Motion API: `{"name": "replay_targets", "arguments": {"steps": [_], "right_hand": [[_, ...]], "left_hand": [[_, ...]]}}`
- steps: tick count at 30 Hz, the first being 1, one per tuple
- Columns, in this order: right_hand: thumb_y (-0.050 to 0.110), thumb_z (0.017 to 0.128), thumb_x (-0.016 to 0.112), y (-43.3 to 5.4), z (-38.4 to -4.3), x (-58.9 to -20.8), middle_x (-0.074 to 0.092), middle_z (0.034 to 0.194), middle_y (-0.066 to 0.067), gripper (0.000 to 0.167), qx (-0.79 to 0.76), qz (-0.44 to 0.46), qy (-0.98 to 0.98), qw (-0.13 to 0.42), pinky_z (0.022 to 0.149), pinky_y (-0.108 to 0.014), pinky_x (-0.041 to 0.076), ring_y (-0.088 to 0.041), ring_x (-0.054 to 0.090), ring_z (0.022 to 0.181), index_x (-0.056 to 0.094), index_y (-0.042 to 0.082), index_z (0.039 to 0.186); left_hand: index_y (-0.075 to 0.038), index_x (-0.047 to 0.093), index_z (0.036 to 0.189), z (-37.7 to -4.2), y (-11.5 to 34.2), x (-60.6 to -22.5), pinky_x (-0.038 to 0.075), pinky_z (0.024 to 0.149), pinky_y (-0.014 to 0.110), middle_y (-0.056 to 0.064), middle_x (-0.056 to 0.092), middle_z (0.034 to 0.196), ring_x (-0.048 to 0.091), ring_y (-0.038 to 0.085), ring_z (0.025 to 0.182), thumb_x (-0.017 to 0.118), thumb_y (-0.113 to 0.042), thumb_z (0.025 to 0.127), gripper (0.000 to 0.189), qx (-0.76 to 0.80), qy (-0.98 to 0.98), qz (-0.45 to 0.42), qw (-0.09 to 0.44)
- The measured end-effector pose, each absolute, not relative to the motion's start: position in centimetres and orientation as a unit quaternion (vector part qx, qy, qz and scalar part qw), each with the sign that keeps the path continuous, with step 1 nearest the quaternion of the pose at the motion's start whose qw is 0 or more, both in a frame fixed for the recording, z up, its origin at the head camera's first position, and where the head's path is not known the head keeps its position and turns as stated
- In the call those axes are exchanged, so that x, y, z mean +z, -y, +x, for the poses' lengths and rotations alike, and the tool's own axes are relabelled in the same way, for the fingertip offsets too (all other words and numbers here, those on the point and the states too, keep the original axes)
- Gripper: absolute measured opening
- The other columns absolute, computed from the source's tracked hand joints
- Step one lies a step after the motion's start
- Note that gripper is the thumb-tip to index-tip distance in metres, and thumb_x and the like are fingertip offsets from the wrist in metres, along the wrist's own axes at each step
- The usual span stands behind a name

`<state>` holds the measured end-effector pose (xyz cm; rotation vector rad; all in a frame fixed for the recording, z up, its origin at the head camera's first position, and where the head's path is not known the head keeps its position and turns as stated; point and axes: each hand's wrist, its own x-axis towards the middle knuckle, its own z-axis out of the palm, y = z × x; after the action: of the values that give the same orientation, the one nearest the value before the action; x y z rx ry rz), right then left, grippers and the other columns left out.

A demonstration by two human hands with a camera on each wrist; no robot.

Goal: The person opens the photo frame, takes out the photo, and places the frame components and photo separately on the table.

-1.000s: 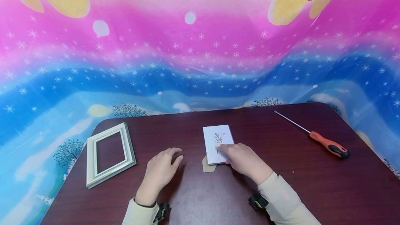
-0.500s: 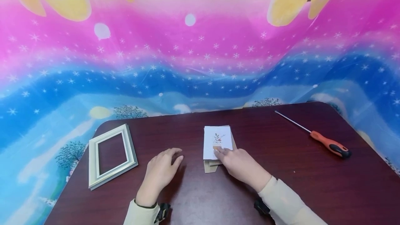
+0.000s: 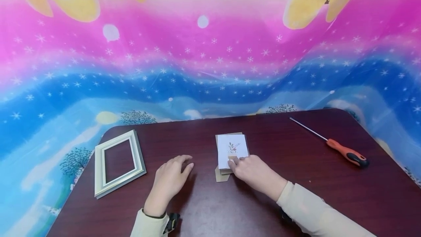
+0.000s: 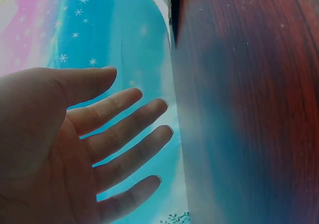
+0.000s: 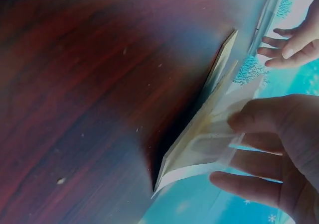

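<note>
A white card (image 3: pixel 225 143) with a small plant print lies at mid-table on a brown backing board (image 3: pixel 229 133). A tan flap (image 3: pixel 222 176) sticks out below the stack. My right hand (image 3: pixel 256 171) rests its fingertips on the card's lower right part; the thumb is hidden in the head view. In the right wrist view, fairly straight fingers (image 5: pixel 254 162) and the thumb lie against the card (image 5: pixel 187 171), whose edge stands out beyond the board. My left hand (image 3: pixel 169 182) hovers or rests left of the stack, fingers relaxed, holding nothing.
A cream picture frame (image 3: pixel 98 167) with an open middle lies at the table's left edge. To the right lies a screwdriver (image 3: pixel 345 153) with an orange and black handle. A printed cloth (image 3: pixel 210 57) hangs behind the table (image 3: pixel 197 207).
Under my right hand the card has shifted over the board, first toward the left, then back to the right, baring the board's top and left edges. My left hand has stayed in place.
</note>
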<state>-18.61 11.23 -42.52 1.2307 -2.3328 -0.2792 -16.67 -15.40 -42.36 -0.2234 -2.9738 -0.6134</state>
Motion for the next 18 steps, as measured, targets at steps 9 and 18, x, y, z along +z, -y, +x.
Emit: {"name": "replay_targets", "arguments": {"steps": [9, 18], "right_hand": [[0.004, 0.077, 0.080, -12.3, -18.3, -42.0, 0.075, 0.098, -0.005, 0.029, -0.064, 0.445, 0.869, 0.205, 0.039, -0.029, 0.040, -0.014, 0.066, 0.061, 0.076, 0.010, 0.105], [0.000, 0.077, 0.078, -13.5, -18.8, -41.8, 0.075, 0.103, -0.005, 0.033, -0.014, 0.430, 0.888, 0.163, 0.040, -0.030, 0.042, -0.017, 0.068, 0.063, 0.076, 0.008, 0.109]], "left_hand": [[-0.017, 0.070, 0.122, -16.7, 15.4, -42.3, 0.053, 0.081, 0.049, 0.003, 0.069, 0.119, 0.067, 0.025, 0.101, 0.066, -0.030, 0.097, 0.029, -0.202, 0.976, -0.073, 0.047], [-0.017, 0.070, 0.121, -16.6, 15.4, -42.4, 0.054, 0.077, 0.047, 0.002, 0.069, 0.115, 0.067, 0.023, 0.096, 0.066, -0.030, 0.096, 0.028, -0.203, 0.975, -0.076, 0.051]]}}
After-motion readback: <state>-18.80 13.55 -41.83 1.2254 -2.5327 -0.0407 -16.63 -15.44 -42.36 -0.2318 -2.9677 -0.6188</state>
